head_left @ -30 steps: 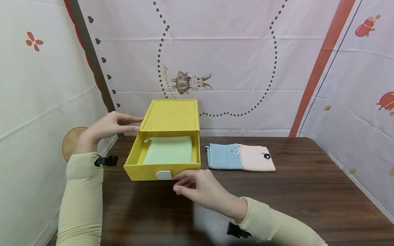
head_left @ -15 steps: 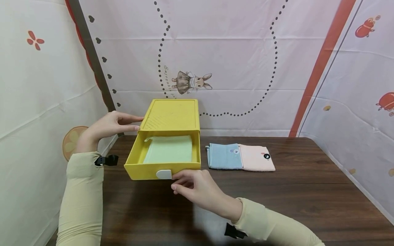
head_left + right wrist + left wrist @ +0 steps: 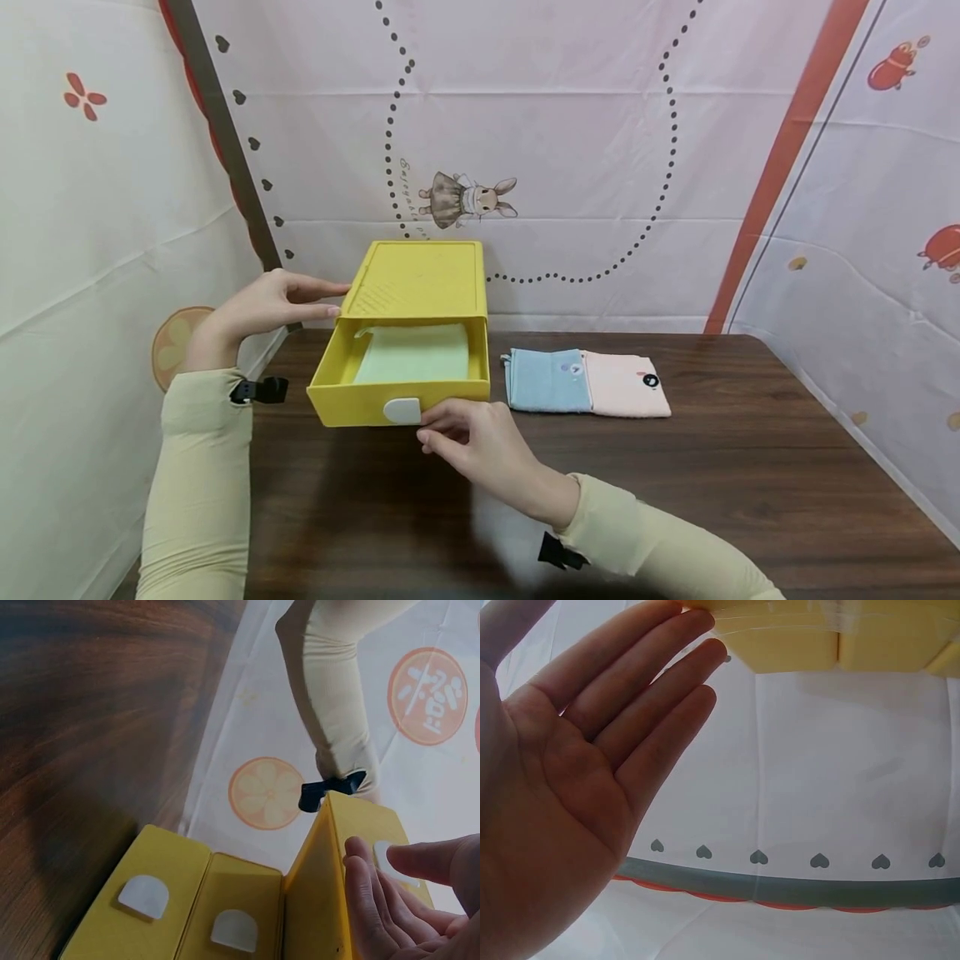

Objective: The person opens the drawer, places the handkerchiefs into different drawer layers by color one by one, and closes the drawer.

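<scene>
A yellow drawer unit (image 3: 420, 279) stands on the table with its top drawer (image 3: 360, 406) pulled out. A pale green folded cloth (image 3: 416, 354) lies inside that drawer. My left hand (image 3: 258, 308) touches the unit's left side with extended fingertips; in the left wrist view its fingers (image 3: 660, 727) are straight. At the drawer front, my right hand (image 3: 480, 446) has its fingers right beside the white handle tab (image 3: 402, 411), thumb lower and apart from the index finger. The right wrist view shows the right hand's fingers (image 3: 371, 900) against the yellow front.
To the right of the unit lie a folded blue cloth (image 3: 547, 382) and a folded pink cloth (image 3: 626, 385), side by side. Two lower drawers with white tabs (image 3: 145, 895) are closed. Printed white sheets (image 3: 570, 150) hang behind and beside the dark wooden table (image 3: 712, 467).
The drawer front has shifted back slightly toward the unit, and my right hand has moved with it. Less of the green cloth shows. My left hand stays against the side.
</scene>
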`<state>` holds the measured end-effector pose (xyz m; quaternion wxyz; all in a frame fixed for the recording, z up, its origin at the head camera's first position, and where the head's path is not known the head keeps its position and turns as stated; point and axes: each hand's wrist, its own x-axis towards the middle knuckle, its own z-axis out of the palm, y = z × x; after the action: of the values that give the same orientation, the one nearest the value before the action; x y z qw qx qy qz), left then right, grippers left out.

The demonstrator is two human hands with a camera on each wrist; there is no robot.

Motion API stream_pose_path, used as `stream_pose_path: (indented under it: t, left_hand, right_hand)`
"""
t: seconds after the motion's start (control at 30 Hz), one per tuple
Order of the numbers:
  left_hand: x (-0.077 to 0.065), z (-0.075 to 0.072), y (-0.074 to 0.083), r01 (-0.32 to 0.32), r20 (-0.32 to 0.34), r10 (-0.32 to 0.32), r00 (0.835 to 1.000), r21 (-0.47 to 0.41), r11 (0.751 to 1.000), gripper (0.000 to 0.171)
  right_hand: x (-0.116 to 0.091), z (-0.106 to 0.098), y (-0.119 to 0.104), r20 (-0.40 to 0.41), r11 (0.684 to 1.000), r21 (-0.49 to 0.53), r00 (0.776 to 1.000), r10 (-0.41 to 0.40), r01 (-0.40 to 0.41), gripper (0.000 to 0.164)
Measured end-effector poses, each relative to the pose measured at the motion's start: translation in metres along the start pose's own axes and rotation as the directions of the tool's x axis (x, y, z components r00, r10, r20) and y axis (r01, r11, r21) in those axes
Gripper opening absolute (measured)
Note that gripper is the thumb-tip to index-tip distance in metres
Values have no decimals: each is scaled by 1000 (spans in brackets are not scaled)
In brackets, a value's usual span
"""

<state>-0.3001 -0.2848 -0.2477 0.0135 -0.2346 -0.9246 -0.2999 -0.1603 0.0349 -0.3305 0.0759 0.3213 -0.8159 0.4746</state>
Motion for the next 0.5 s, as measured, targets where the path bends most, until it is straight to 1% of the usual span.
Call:
stream_pose_path:
  t: [0.1, 0.3, 0.5]
  left_hand:
    - [1, 0, 0, -5, 1, 5, 1000, 4, 1000, 46]
    - [2, -1, 0, 3, 7, -3, 1000, 18, 1000, 45]
    - [1, -1, 2, 5, 8, -5, 1000, -3, 1000, 45]
  right_hand:
    - [4, 1, 3, -22, 1000, -13, 1000, -5, 4, 9]
    - [12, 1, 10, -48, 1000, -6, 999, 11, -12, 9]
    - [18, 1, 13, -67, 999, -19, 997, 34, -36, 11]
